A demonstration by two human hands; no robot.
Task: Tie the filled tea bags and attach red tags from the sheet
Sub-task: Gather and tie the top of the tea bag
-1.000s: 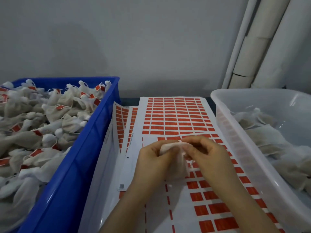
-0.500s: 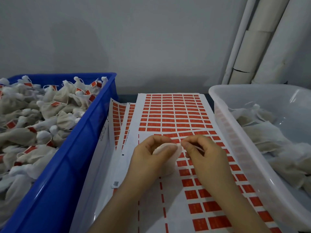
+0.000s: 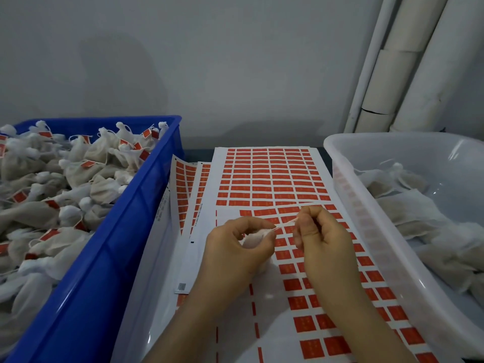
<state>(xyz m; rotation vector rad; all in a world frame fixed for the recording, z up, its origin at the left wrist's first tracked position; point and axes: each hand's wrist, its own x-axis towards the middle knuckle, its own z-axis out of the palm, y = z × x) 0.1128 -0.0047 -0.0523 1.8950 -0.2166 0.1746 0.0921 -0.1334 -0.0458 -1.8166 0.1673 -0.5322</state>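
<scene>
**Above the tag sheet: drawing the bag string tight**

Above the tag sheet (image 3: 272, 176), both hands work one tea bag (image 3: 252, 238). The left hand (image 3: 233, 247) is curled around the bag, pinching its gathered neck between thumb and fingertips. The right hand (image 3: 320, 239) pinches the free end of the string (image 3: 285, 223), which runs taut between the two hands. The bag hangs over the partly used part of the sheet, where some tags are already gone.

Judged step: tightening the drawstring, before knotting and tagging.

Procedure for a clean result:
- Keep the left pinch at the neck so the filling cannot escape
- Pull the string in line with the neck, not sideways; the thin mesh probably tears under a skewed load
- Hold tension until the knot is formed
- Peel a red tag from the nearest full row

The blue crate (image 3: 146, 205), left, holds tied, tagged bags. The clear tub (image 3: 348, 184), right, holds untagged bags
</scene>
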